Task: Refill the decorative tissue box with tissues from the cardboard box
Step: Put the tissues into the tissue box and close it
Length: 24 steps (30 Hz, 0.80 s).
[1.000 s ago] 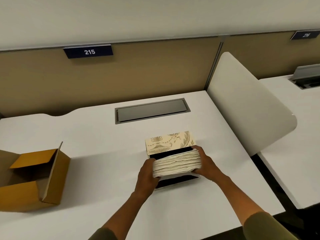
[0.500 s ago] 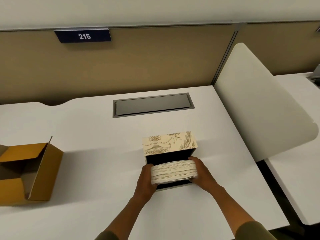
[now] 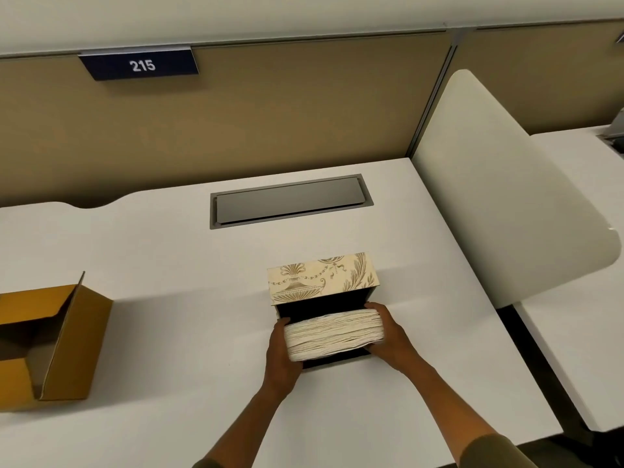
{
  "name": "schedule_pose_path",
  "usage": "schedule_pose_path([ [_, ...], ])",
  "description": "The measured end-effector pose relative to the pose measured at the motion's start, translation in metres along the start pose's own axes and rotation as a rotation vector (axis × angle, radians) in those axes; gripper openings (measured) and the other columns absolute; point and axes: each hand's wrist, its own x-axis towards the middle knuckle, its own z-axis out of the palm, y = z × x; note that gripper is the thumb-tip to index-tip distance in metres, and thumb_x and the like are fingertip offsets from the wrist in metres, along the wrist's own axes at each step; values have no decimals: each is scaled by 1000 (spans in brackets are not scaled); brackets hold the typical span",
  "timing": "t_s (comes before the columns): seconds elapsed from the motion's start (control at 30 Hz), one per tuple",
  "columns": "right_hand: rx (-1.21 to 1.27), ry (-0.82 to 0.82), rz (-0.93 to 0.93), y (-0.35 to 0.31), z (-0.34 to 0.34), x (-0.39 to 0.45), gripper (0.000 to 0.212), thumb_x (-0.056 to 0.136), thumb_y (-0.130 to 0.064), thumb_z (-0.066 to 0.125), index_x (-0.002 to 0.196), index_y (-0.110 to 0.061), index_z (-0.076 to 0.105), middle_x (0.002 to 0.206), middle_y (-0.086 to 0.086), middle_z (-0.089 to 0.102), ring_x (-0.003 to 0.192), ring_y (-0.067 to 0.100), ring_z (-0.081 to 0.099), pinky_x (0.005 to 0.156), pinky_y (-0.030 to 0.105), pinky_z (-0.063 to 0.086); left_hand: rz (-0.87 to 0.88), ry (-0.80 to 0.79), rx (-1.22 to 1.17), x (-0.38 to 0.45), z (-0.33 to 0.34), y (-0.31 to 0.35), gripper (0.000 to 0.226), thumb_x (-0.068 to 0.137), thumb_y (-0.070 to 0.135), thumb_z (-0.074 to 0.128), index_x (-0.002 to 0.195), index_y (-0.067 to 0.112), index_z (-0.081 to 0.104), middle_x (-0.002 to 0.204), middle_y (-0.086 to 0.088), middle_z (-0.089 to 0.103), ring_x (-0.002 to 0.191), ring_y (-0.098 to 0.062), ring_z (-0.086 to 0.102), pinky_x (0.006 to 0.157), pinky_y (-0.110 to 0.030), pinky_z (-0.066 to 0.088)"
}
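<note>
Cream-coloured tissues [image 3: 334,334] form a thick stack gripped between both hands over the open decorative tissue box [image 3: 322,282]. That box stands near the middle of the white desk [image 3: 169,251], its patterned lid, printed with an urn and leafy scrolls, raised on the far side and its dark interior showing behind and beneath the stack. The stack sits partly inside the dark opening, its layered edge facing the camera.

On the stack's left end, the left hand [image 3: 282,352] presses its palm flat, thumb up along the near corner; its fingers are wrapped around the far side and mostly hidden, so I cannot tell how widely they are spread. At the opposite end, the right hand [image 3: 388,336] cups the stack, its fingers [image 3: 373,307] held close together and curled over the top far corner, clamping the tissues against the palm.

Well apart from this, at the desk's left edge, the brown cardboard box [image 3: 57,342] lies with its flaps open; what shows of its inside is bare cardboard. Set into the desk behind the tissue box is a grey cable hatch [image 3: 290,201]. A dark sign [image 3: 140,65] reading 215 hangs on the tan partition [image 3: 270,106], and a pale rounded divider [image 3: 499,204] stands at the desk's right side.
</note>
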Motion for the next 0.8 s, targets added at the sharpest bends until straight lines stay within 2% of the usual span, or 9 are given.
schedule_pose_path([
  [0.07, 49, 16, 12, 2, 3, -1, 83, 73, -3, 79, 140, -30, 38, 122, -8, 61, 112, 7, 59, 84, 10, 50, -44, 9, -39, -1, 0, 2, 70, 75, -13, 68, 131, 18, 40, 125, -6, 57, 117, -24, 56, 99, -44, 51],
  [0.13, 96, 34, 10, 3, 6, 0, 83, 72, 3, 76, 139, -28, 39, 125, -4, 61, 116, 12, 58, 93, 21, 52, -76, 10, -78, -2, 2, 4, 68, 76, -13, 67, 128, 23, 41, 121, -1, 60, 113, -19, 58, 97, -46, 53],
  [0.23, 141, 36, 4, 1, 9, 1, 81, 72, 3, 73, 139, -28, 39, 126, -3, 60, 118, 13, 56, 96, 29, 52, -98, 18, -117, -2, 5, 5, 63, 78, -7, 71, 125, 25, 44, 119, 6, 62, 112, -9, 59, 97, -43, 53],
  [0.43, 140, 9, 15, 10, 7, 4, 86, 72, 3, 77, 139, -33, 37, 125, -9, 60, 118, 8, 56, 87, 12, 51, -49, -35, -20, 4, -4, -1, 75, 71, -7, 75, 131, 23, 42, 122, 5, 59, 114, -5, 57, 92, -39, 56],
  [0.5, 118, -9, 20, 12, 6, 6, 86, 72, -3, 81, 139, -34, 37, 125, -13, 60, 117, 4, 56, 85, 8, 50, -21, -50, 19, 7, -7, -1, 74, 70, -4, 76, 127, 30, 44, 119, 8, 60, 110, -1, 58, 86, -36, 58],
  [0.57, 96, -13, 35, 12, 6, 8, 83, 73, -8, 82, 135, -39, 38, 122, -17, 60, 115, 2, 57, 83, 4, 48, 2, -53, 60, 9, -9, -1, 69, 72, -3, 75, 119, 38, 44, 116, 9, 62, 108, -3, 60, 83, -30, 58],
  [0.63, 79, -17, 39, 11, 5, 10, 80, 74, -9, 82, 130, -45, 37, 119, -22, 60, 113, 1, 57, 81, 3, 47, 31, -59, 91, 11, -10, -1, 65, 74, 0, 76, 114, 41, 45, 112, 14, 64, 106, -3, 62, 80, -19, 56],
  [0.7, 73, -26, 37, 10, 2, 11, 78, 75, -11, 83, 129, -44, 37, 117, -24, 59, 111, 0, 58, 81, 3, 48, 66, -82, 114, 13, -12, 0, 65, 74, 1, 76, 115, 42, 45, 109, 22, 63, 104, 5, 61, 76, -10, 52],
  [0.8, 88, -33, 43, 8, -3, 12, 77, 74, -10, 84, 130, -37, 39, 116, -20, 61, 110, 3, 60, 79, 4, 49, 56, -125, 122, 17, -16, -2, 66, 73, -3, 75, 121, 31, 44, 109, 20, 62, 102, 5, 61, 77, -11, 54],
])
